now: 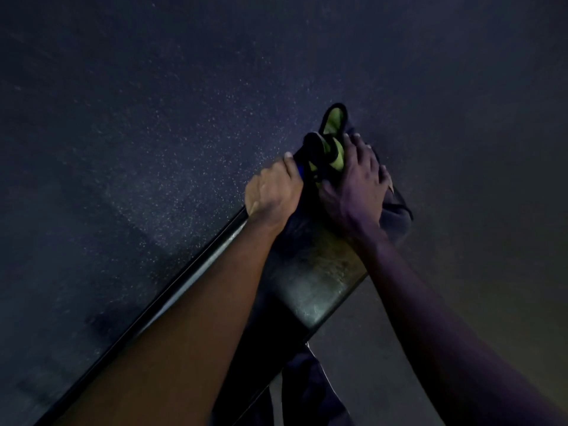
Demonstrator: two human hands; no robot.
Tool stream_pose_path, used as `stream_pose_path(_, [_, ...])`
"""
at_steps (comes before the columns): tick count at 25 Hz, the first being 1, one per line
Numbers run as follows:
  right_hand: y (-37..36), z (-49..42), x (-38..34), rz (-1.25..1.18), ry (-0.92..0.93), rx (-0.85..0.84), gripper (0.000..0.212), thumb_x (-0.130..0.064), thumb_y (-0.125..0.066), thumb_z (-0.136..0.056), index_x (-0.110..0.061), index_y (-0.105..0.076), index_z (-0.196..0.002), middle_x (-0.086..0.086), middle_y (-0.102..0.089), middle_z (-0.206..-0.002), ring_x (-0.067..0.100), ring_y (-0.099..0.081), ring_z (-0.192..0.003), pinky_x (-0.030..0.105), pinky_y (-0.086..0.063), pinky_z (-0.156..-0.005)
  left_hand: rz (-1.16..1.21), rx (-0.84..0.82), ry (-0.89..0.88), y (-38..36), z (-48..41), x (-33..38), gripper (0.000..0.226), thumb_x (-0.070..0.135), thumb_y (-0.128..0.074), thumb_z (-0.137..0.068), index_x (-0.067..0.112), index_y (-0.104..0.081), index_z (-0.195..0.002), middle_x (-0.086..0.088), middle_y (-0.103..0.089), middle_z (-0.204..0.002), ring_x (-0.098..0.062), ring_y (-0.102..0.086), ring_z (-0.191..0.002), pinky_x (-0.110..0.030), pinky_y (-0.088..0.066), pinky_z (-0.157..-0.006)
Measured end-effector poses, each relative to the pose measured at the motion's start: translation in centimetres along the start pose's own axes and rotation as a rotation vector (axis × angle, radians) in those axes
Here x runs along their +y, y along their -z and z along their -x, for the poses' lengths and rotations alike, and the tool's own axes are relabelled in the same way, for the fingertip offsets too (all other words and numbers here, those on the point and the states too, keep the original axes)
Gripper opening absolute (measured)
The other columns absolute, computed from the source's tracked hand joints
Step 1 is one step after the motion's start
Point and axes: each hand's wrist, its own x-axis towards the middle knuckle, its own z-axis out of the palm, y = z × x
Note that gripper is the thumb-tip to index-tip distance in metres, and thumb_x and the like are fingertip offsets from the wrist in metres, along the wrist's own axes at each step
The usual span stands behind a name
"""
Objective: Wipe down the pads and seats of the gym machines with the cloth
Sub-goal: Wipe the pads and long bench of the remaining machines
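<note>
A long black bench pad (319, 290) runs diagonally from the lower left up to the middle of the view, worn and shiny on top. At its far end lies a bunched cloth (333, 149), dark with a yellow-green side. My left hand (273, 192) curls round the pad's far left edge beside the cloth. My right hand (358, 182) rests on top of the cloth with its fingers spread, pressing it onto the pad's end. Dark folds of the cloth (398, 215) hang off the right side of the pad.
The speckled dark rubber floor (159, 124) fills everything around the pad. A dark strap or piece of fabric (304, 392) hangs below the pad at the bottom middle. The light is dim.
</note>
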Motion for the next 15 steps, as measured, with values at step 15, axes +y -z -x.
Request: stream_pose_path(15, [1.8,-0.4,5.1,-0.106,-0.190,0.002,0.066,-0.044,-0.060,-0.084,-0.021,-0.045,-0.144,0.005,-0.051,-0.145,0.032,-0.048,-0.132,0.052,-0.033,-0.107,-0.029,0.191,0.059,-1.2,-0.8,0.1,0.055,0.041,-0.030,-0.105,0.003,-0.066,-0.087,-0.020,-0.070,-0.085,-0.038,-0.068,-0.081,-0.041,-0.050,-0.071])
